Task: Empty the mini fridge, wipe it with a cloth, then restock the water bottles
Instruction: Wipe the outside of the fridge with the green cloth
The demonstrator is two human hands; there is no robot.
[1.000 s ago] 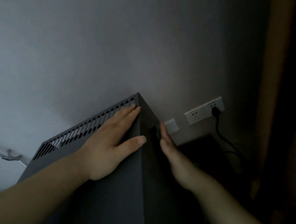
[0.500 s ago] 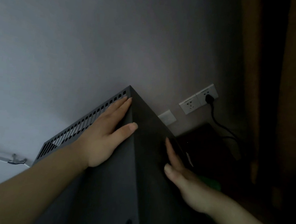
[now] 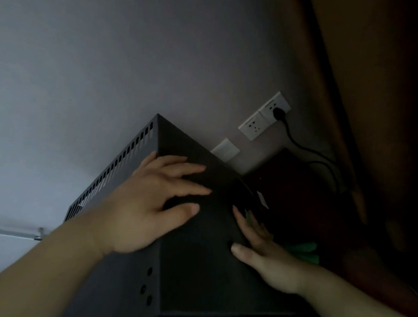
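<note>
Fingers [image 3: 191, 168] of left hand [image 3: 143, 210] spread over mini fridge [image 3: 190, 275] edge; right hand [image 3: 269, 262] presses it, fingers straight.

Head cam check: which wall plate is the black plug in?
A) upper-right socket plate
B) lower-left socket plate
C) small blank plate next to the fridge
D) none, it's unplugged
A: the black plug sits in the upper-right socket plate, with its cord trailing down to the right. The lower-left socket plate shows only empty holes.
</note>
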